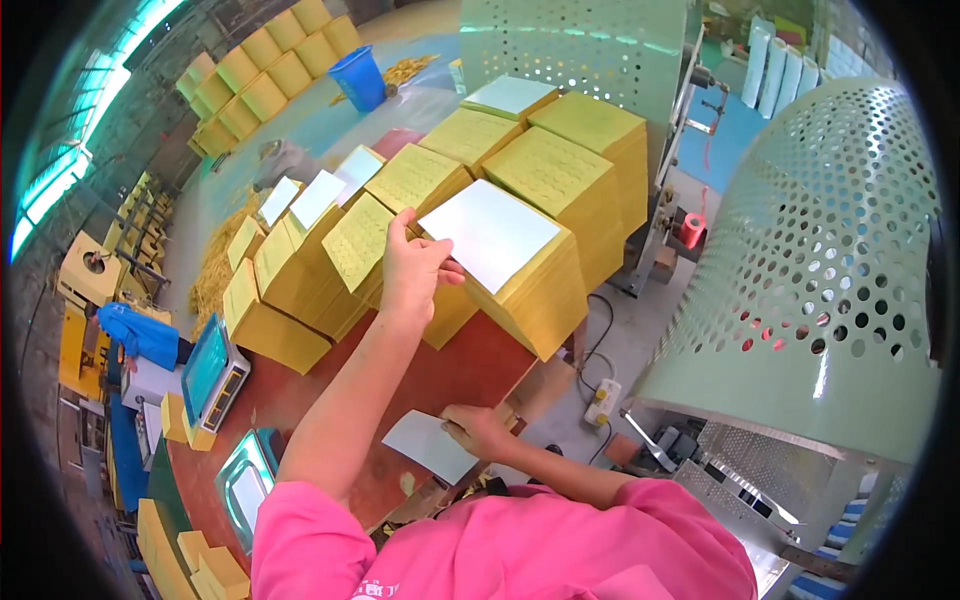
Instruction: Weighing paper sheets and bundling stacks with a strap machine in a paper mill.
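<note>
My left hand (415, 268) is at the near-left edge of a white sheet (495, 232) that lies on a tall stack of yellow paper (540, 290). Its thumb rests over the sheet's edge, the other fingers curled beside it. Lower down, by the front edge of the red table (450, 375), my right hand (478, 430) pinches the corner of a pale grey-white card (430, 447). Further yellow paper stacks (415, 180) stand close together behind and left of my left hand, some topped with white sheets (318, 198).
A digital scale (215, 372) and a clear-wrapped pack (246, 488) sit on the table's left side. To the right stands a perforated green machine guard (800, 270). A power strip (602, 402) lies on the floor. A blue bin (358, 78) and yellow rolls (262, 95) are farther back.
</note>
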The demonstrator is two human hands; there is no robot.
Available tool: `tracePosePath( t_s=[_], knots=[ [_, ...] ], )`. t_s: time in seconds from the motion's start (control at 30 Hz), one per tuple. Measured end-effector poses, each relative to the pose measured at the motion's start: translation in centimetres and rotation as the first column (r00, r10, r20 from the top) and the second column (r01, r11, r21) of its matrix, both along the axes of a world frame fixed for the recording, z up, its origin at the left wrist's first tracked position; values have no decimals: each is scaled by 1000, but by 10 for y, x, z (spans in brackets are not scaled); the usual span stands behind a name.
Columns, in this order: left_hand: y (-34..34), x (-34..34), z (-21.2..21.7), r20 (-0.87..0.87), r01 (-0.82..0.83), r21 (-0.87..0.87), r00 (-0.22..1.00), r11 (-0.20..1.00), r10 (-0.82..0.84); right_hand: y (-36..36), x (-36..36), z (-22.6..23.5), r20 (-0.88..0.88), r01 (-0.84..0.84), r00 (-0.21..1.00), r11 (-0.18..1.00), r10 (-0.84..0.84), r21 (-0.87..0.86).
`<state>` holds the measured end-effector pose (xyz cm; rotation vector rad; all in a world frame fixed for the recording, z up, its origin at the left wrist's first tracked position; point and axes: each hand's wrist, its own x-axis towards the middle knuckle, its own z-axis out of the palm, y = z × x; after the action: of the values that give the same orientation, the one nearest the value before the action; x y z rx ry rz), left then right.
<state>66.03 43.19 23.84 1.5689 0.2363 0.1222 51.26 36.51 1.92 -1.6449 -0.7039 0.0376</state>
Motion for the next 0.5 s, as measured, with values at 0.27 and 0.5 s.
tracePosePath(
  t_s=[0.27,0.5],
  knots=[
    [-1,3,-6,-32,3,158,999,987,3,-3,3,-1,-4,-49,999,998,49,-41],
    [4,-7,0,-71,30,264,997,964,-12,-36,-3,10,-124,-37,991,986,58,163]
  ],
)
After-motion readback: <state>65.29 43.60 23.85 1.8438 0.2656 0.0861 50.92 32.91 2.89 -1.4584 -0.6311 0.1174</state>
